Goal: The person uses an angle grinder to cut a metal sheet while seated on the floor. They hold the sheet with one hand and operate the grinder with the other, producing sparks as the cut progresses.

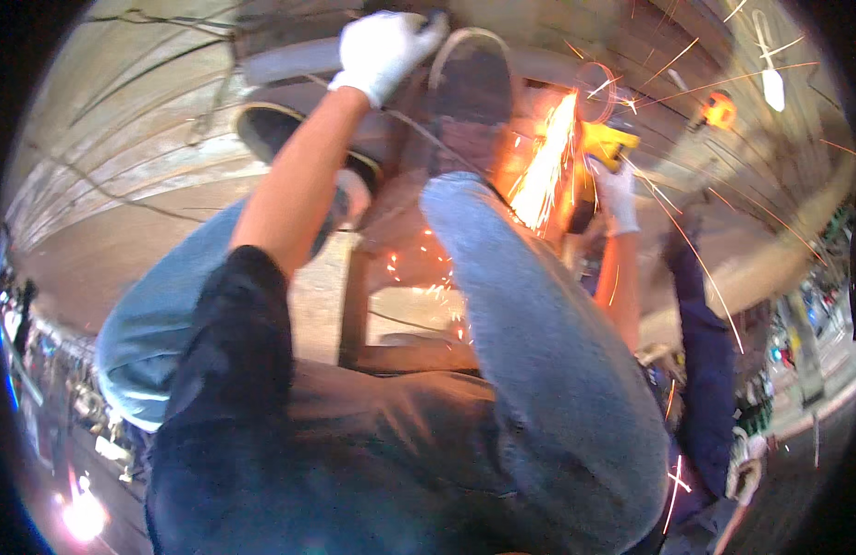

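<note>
Our right hand point(618, 194), in a white glove, is wrapped around a yellow-and-black angle grinder point(609, 145), its fingers closed on the body. The grinder sits just beyond that hand's wrist and slightly to its left, and the disc shows only as a faint, blurred ring at the far end. From there a thick stream of sparks point(548, 166) pours down and toward us, left of the right hand, with stray streaks flying far to its right.

Our left hand point(384, 55), also gloved in white, is well apart from the grinder, farther forward and to the left. Its fingers look bent near a dark piece, but blur hides whether they pinch it, so we cannot tell how tightly they are closed.

Between our hands stands a dark shoe point(474, 79); the other shoe point(261, 129) is to the left of and below the left hand. A thin cable point(419, 129) runs below the left hand. Well to the right of the right hand lies a small orange object point(720, 111), too blurred to identify.
</note>
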Motion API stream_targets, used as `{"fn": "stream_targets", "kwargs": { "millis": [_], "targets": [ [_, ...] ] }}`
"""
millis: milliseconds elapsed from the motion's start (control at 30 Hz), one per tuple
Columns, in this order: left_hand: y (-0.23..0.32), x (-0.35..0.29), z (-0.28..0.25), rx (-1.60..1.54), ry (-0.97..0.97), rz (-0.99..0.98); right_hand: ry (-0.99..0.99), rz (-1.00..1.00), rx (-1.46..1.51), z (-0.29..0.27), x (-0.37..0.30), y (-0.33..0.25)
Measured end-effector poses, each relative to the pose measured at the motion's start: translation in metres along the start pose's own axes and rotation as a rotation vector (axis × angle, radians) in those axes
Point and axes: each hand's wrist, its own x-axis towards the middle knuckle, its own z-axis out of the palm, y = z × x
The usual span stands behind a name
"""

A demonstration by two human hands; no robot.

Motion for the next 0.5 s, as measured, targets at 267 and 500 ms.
{"fn": "stream_targets", "kwargs": {
  "millis": [267,500],
  "targets": [
    [0.008,0.004,-0.002,0.006,0.136,-0.052,-0.129,0.002,0.181,0.002,-0.001,-0.015],
    [0.006,0.003,0.004,0.044,0.186,-0.016,-0.108,-0.044,0.074,0.0,0.006,-0.003]
  ]
}}
